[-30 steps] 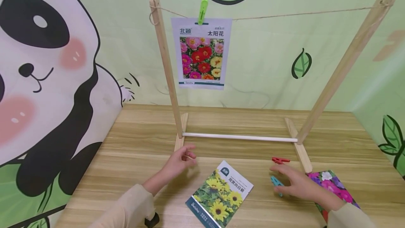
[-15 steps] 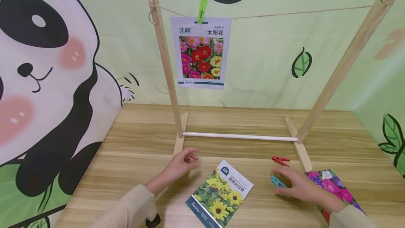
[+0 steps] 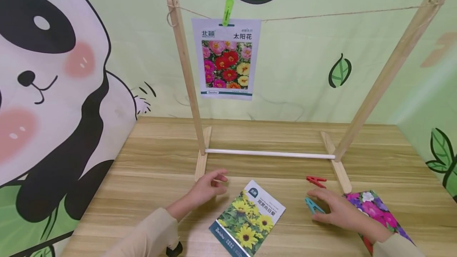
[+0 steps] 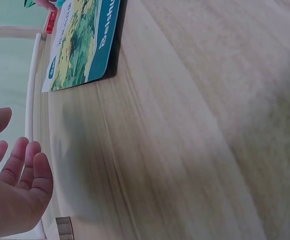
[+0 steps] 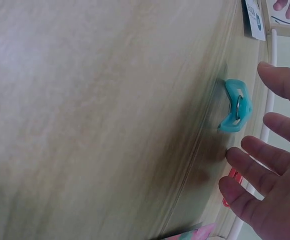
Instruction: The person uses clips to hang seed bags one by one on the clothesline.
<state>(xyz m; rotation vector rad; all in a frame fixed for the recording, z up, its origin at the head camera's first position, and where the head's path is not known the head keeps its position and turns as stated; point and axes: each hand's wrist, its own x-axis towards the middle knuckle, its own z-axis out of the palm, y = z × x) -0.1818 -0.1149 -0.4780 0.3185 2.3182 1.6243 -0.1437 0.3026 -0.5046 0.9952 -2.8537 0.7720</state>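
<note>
My left hand [image 3: 207, 187] hovers over the table, left of the seed packet with yellow flowers [image 3: 250, 219]; its fingers are loosely bent and hold nothing. My right hand [image 3: 337, 209] is beside a blue clothespin [image 3: 314, 205] on the table. In the right wrist view its fingers spread apart, and the blue clothespin [image 5: 238, 106] lies off the fingertips. A red clothespin [image 3: 316, 181] lies just beyond that hand. Partly under the right forearm is a packet with pink and purple flowers [image 3: 380, 211]. A third packet [image 3: 226, 58] hangs from a twine line by a green clothespin [image 3: 228, 8].
A wooden stand has a left post [image 3: 185, 74] and a right post [image 3: 389, 74], joined low by a white rod [image 3: 271, 153]. Twine [image 3: 332, 14] stretches between the post tops. Behind the table [image 3: 143, 177] is a backdrop with a panda [image 3: 53, 90].
My left hand has shifted slightly to the right. The right hand has drawn back a little from the blue clothespin, which shows more fully now. The packets stay in place.
</note>
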